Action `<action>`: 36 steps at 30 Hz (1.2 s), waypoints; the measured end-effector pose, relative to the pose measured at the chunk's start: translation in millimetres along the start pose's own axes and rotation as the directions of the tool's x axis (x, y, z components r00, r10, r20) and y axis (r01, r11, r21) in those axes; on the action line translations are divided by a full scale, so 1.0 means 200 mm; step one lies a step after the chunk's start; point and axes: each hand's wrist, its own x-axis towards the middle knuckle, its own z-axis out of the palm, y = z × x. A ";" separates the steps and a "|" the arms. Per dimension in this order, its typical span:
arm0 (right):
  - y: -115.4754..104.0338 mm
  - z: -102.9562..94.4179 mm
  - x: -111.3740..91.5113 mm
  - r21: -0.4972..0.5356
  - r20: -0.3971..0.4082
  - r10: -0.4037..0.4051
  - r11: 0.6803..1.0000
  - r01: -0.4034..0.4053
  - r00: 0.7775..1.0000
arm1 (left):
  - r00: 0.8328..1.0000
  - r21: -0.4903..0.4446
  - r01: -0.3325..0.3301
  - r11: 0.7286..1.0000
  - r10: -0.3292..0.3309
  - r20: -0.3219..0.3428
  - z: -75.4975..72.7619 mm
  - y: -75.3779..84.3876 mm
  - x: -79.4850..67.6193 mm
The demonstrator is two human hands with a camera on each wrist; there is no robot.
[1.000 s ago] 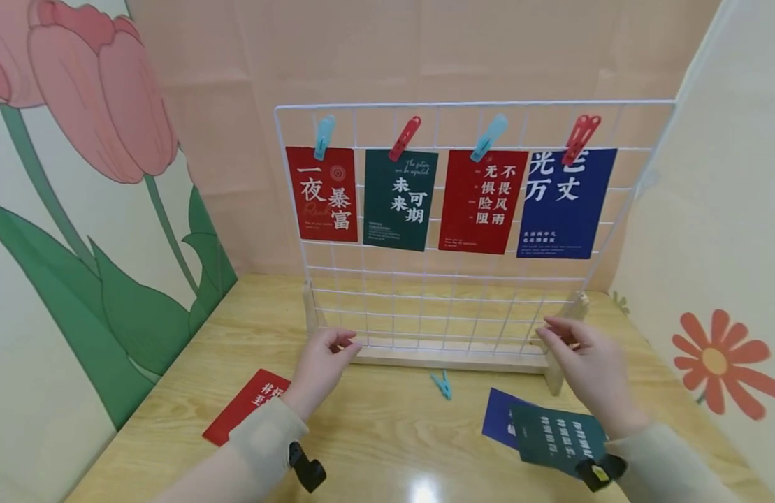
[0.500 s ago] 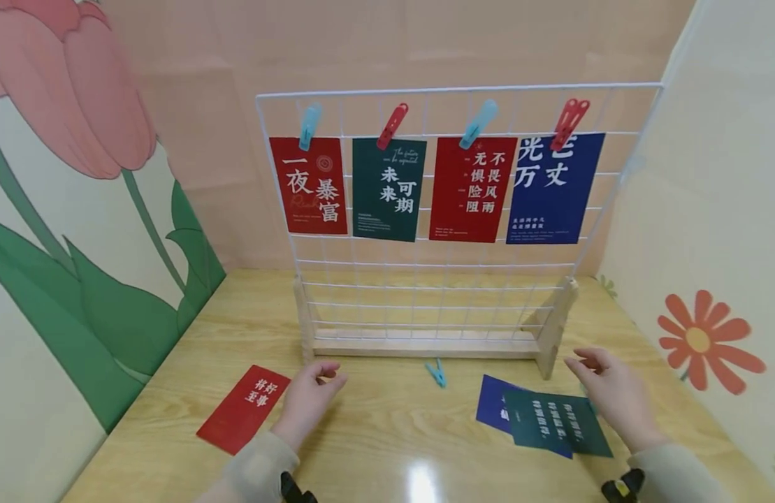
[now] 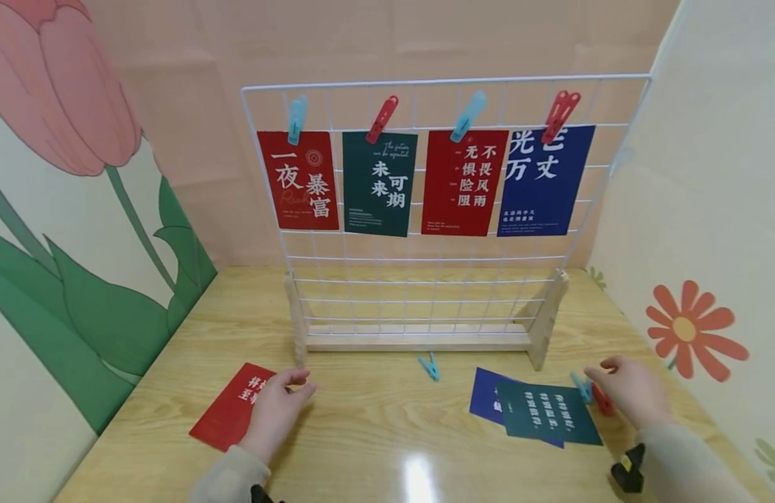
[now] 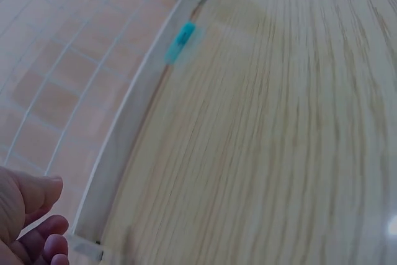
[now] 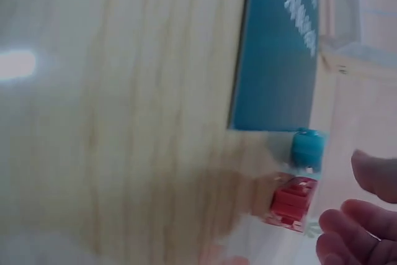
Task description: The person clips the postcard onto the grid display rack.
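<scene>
My left hand (image 3: 279, 413) hovers empty by a red card (image 3: 222, 409) on the table and hides its right side. Loosely bent fingers (image 4: 48, 240) show in the left wrist view. My right hand (image 3: 635, 392), also empty, is over the table beside a blue clothespin (image 3: 581, 388) and a red clothespin (image 3: 602, 400); the right wrist view shows the fingers (image 5: 353, 231) apart from both pins. Left of these pins, a green card (image 3: 546, 412) overlaps a blue card (image 3: 486, 398). Another blue clothespin (image 3: 430, 367) lies before the rack.
A white wire grid rack (image 3: 418, 279) on a wooden stand (image 3: 418, 342) stands at the back. Clothespins hold a red card (image 3: 302, 181), a green card (image 3: 362, 185), a second red card (image 3: 444, 181) and a blue card (image 3: 538, 199) on it. Painted walls flank the table.
Both hands have drawn back from the rack's base, the left toward the red card, the right to beside the loose clothespins, which have come into sight. The head view has shifted slightly.
</scene>
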 end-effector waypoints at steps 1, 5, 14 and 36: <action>0.00 0.00 0.01 -0.016 0.010 -0.002 1.000 0.002 1.000 | 1.000 0.007 0.001 1.000 -0.001 -0.011 -0.02 -0.01 0.00; -0.01 0.02 0.05 -0.063 0.084 0.008 0.998 -0.003 0.996 | 0.998 0.032 0.006 0.999 -0.004 -0.062 -0.09 -0.05 0.01; -0.04 0.05 0.08 -0.162 0.121 0.034 0.987 -0.014 0.992 | 0.988 -0.015 0.122 0.992 -0.123 -0.098 -0.33 -0.14 0.09; -0.11 0.07 0.09 -0.134 0.135 0.062 0.990 -0.044 0.989 | 0.960 0.404 0.237 0.884 -0.276 0.040 -0.45 -0.29 0.32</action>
